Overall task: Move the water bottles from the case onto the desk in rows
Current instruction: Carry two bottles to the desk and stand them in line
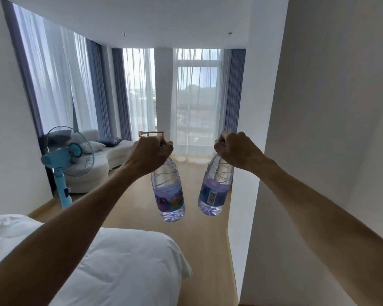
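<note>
Two water bottles carried by their necks, one per hand, above a pale wooden floor (199, 250).

The left hand (149, 154) and the right hand (237, 151) each form a closed grip, fingers curled tight around a cap. The left bottle (168, 193) and the right bottle (215, 191) hang near each other without touching, both tilted; each is clear, ribbed plastic with a purple label band and a domed shoulder. Bare forearms extend from the lower corners. A rumpled white duvet (119, 266) lies below, a turquoise pedestal fan (69, 155) stands left beside a rounded cream sofa (102, 160), and sheer curtains (192, 96) hang beyond.
</note>
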A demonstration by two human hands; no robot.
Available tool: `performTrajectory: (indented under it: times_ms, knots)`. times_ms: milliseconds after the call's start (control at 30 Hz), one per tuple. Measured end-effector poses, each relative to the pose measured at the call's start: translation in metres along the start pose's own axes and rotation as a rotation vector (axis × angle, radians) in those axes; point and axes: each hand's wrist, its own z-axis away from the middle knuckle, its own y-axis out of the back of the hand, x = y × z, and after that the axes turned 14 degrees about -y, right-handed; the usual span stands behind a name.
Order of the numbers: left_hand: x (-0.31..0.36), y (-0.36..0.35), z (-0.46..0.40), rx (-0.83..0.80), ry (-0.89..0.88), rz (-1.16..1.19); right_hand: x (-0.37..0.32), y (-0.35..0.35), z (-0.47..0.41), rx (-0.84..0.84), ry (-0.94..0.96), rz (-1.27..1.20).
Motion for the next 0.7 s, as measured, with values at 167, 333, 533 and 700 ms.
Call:
performTrajectory:
  times_ms: [167, 333, 533, 700]
  knots:
    - [-0.067, -0.046, -0.058, 0.038, 0.023, 0.003, 0.022, -0.047, -0.075, 0.063, -0.059, -0.043]
    - [-0.125, -0.095, -0.114, 0.059, 0.065, -0.023, 0.058, -0.095, -0.153, 0.068, -0.098, -0.104]
    - [-0.189, -0.160, -0.194, 0.055, 0.108, -0.065, 0.106, -0.154, -0.269, 0.006, -0.051, -0.138]
    - [-0.242, -0.214, -0.263, 0.049, 0.160, -0.067, 0.144, -0.196, -0.362, -0.054, -0.030, -0.195]
